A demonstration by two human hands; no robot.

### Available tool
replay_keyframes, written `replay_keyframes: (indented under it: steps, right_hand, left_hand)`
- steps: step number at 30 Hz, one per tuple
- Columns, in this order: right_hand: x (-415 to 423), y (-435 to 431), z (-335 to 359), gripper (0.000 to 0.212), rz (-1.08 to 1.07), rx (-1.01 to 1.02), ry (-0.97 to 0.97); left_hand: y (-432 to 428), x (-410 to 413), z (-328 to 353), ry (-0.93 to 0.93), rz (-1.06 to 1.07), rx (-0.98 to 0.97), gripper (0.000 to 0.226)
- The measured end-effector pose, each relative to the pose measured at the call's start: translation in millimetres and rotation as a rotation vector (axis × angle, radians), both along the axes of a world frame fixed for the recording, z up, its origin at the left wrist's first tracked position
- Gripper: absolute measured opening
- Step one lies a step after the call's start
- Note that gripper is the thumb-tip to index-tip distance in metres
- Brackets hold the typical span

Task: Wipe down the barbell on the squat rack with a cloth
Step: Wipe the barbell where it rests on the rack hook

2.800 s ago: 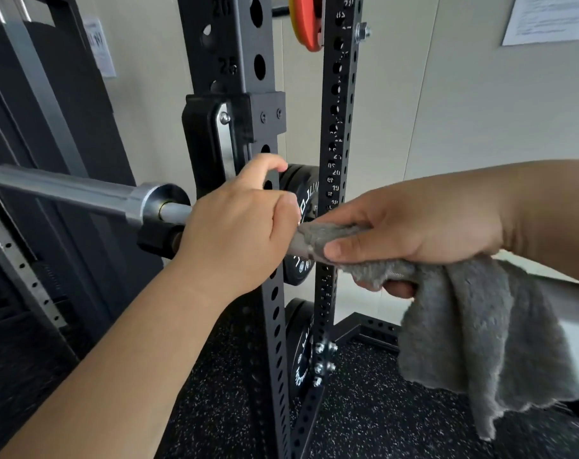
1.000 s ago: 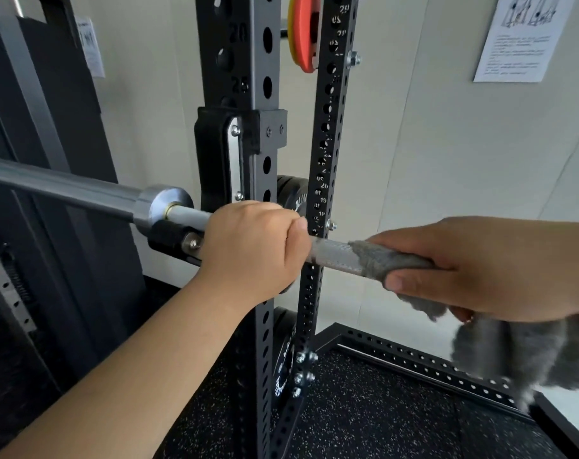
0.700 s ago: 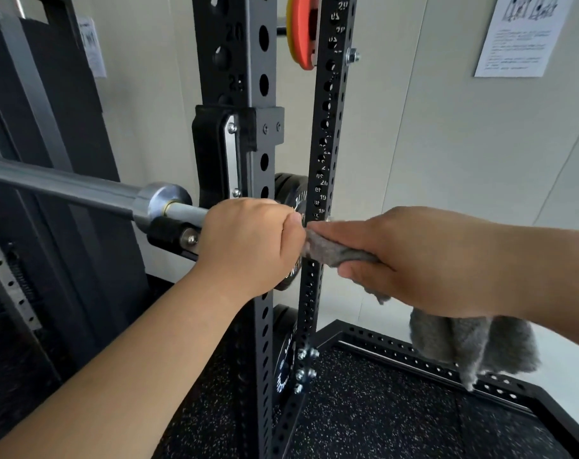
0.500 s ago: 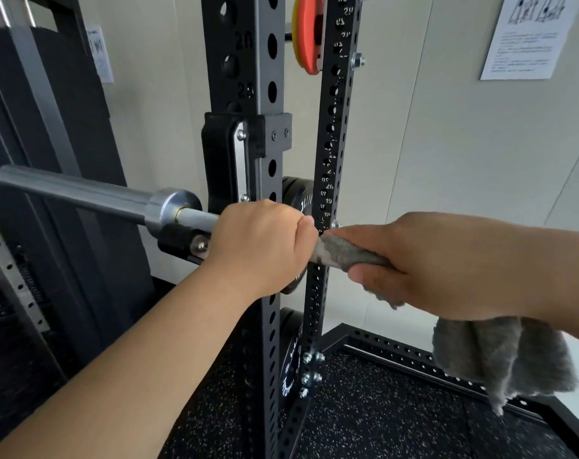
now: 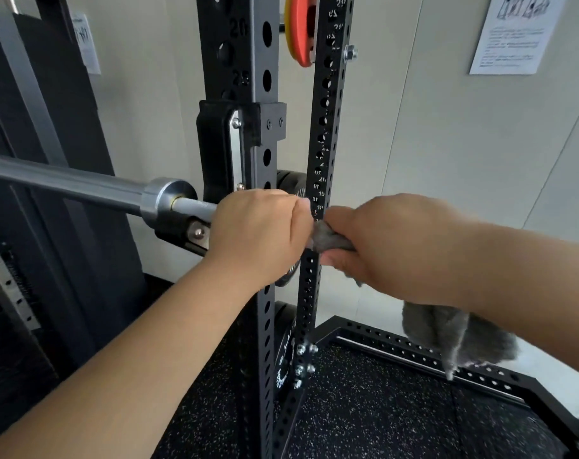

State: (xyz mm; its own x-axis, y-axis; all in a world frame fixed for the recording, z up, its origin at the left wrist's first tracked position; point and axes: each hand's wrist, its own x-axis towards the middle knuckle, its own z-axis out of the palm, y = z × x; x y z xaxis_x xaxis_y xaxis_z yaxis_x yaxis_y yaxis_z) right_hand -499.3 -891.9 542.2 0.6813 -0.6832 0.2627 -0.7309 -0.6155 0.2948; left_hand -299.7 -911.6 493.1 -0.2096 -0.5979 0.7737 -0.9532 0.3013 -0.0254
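Position: barbell (image 5: 83, 188) lies in the J-hook (image 5: 215, 154) of the squat rack (image 5: 238, 54). Its sleeve runs off to the left, and the collar sits just left of the hook.

Left hand (image 5: 258, 233): fingers curled round the bar shaft at the rack upright, clamped on it.

Right hand (image 5: 390, 250): closed round the grey cloth (image 5: 331, 240), which is bunched on the shaft. It sits just beside the left hand, knuckles almost touching. The shaft under this hand is hidden. A loose tail of cloth hangs below the right wrist.

Surroundings: a second perforated upright (image 5: 328, 127) stands behind the hands, with a black plate (image 5: 289, 182) partly visible between the uprights. An orange plate (image 5: 299, 34) is stored high up, and a printed sheet (image 5: 516, 34) hangs on the wall. The floor (image 5: 380, 419) is speckled rubber.
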Motion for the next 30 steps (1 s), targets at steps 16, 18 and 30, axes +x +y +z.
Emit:
replay_keyframes:
  steps: [16,18,30]
  right_hand:
    - [-7,12,-36,0.041,-0.061,-0.422,-0.070]
    - [-26,24,-31,0.051,-0.053,-0.356,-0.106]
    - [-26,32,-25,0.054,-0.116,-0.290,-0.162]
  left_hand:
    - [1,-4,-8,-0.018,0.010,-0.099,0.037]
    - [6,-7,4,-0.048,0.051,0.028,0.049]
    - [11,-4,-51,0.098,-0.041,-0.188,0.036]
